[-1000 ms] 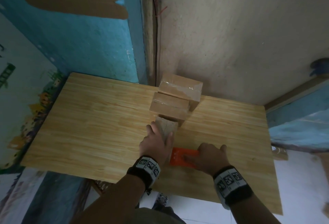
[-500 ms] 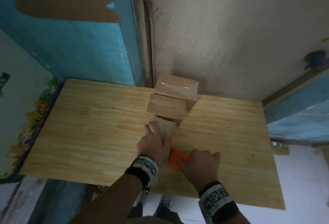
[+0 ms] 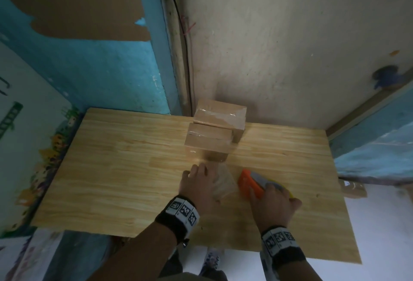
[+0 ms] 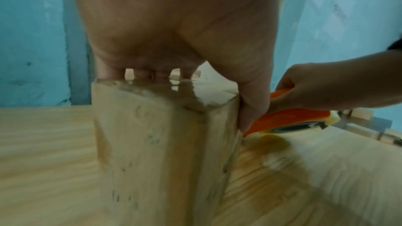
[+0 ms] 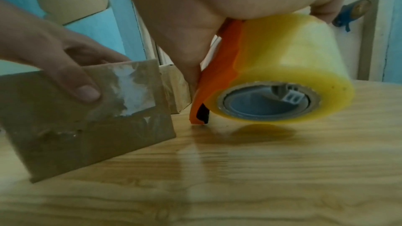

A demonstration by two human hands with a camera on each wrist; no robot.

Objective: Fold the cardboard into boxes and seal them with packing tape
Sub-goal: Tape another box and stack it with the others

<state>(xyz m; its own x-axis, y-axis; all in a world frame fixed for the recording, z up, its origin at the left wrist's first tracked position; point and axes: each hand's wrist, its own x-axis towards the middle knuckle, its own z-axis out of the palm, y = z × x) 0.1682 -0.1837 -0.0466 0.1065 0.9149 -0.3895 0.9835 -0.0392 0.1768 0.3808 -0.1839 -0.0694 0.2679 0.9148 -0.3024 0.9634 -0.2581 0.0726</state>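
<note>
A small cardboard box [image 3: 223, 183] stands on the wooden table [image 3: 125, 169], with shiny clear tape on its top and side. My left hand [image 3: 196, 182] grips it from above, thumb [image 5: 85, 90] down the taped side [image 5: 130, 92]. In the left wrist view the box [image 4: 165, 143] fills the middle under my palm. My right hand [image 3: 273, 200] grips an orange tape dispenser [image 3: 249, 183] just right of the box. It carries a yellowish roll of packing tape [image 5: 287, 68], held a little above the table.
Two taped cardboard boxes [image 3: 209, 141] [image 3: 220, 115] sit one behind the other at the table's back, against the wall [image 3: 290, 57]. A small cardboard item [image 3: 353, 188] lies off the table's right edge. Bare wood shows to the left and right.
My right hand has carried the dispenser from in front of the box round to its right side. My left hand has kept hold of the box, which now sits nearer to me.
</note>
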